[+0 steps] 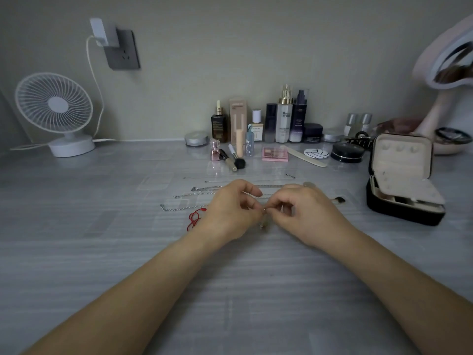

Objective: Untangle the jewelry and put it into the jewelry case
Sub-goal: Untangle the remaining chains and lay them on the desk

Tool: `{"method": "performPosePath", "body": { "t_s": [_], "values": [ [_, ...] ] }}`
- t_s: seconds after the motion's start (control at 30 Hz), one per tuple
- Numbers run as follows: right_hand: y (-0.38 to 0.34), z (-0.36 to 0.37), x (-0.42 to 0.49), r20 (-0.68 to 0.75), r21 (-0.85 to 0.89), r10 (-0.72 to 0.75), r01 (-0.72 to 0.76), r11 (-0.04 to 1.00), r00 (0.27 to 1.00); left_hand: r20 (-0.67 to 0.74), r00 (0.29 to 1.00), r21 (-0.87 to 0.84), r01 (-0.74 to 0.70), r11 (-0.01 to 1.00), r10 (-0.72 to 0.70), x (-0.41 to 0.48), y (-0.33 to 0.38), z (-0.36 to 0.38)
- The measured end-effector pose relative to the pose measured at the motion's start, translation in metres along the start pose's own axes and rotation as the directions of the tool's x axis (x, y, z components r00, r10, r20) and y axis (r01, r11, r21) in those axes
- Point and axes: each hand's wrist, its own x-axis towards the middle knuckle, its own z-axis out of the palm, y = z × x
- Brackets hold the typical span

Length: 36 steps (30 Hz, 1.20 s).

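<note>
Standing at the far left of a pale grey, streak-grained tabletop point(76, 239) is a small white plastic desk fan with a round ribbed grille point(53, 108). Its cable runs up to a white charger in a dark grey wall socket point(122, 51). Toward the middle, several thin silver link chains point(189, 194) lie stretched in rough rows on the table, and a knotted red cord point(194, 219) sits just beside the left wrist. The left hand point(230, 213) and right hand point(305, 213) meet fingertip to fingertip just above the table, fingers curled, each pinching a fine piece of silver jewelry point(263, 210) between thumb and forefinger. A tiny pendant dangles below it, too small to make out. Behind the hands, against the wall, stands a row of glass and plastic cosmetic bottles point(284, 116). To the right, well apart from the hands, a black rectangular jewelry case point(399, 212) stands open, showing a cream padded lining. A round pink-framed mirror on a stand point(445, 62) is at the far right edge.
</note>
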Motion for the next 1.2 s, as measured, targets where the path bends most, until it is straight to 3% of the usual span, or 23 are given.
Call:
{"method": "performPosePath", "body": {
  "t_s": [0.27,0.57,0.77,0.93,1.07,1.2],
  "values": [
    [-0.006,-0.005,-0.004,0.017,-0.171,0.003,0.000,0.985,1.000,0.011,1.000,0.043,-0.020,0.999,0.020,0.001,-0.002,0.002],
    [-0.010,-0.012,-0.003,-0.007,0.046,0.113,-0.112,0.993,0.994,0.004,0.999,0.026,-0.041,0.999,0.041,-0.002,0.006,0.002],
    [-0.009,-0.012,-0.002,-0.027,0.010,0.085,-0.084,0.996,0.996,-0.006,0.996,0.031,-0.093,0.995,0.093,-0.002,0.008,0.002],
    [-0.005,-0.017,-0.003,-0.088,-0.117,0.081,-0.091,0.989,0.993,-0.100,0.983,0.210,-0.130,0.969,0.154,0.000,0.001,0.001],
    [0.001,-0.019,-0.001,-0.103,0.110,0.155,-0.143,0.984,0.983,-0.144,0.971,0.192,-0.162,0.968,0.191,-0.002,0.002,0.002],
    [-0.001,-0.016,0.000,-0.028,0.158,0.141,-0.134,0.978,0.990,-0.120,0.963,0.223,-0.210,0.952,0.241,-0.005,0.004,0.010]
  ]
}}
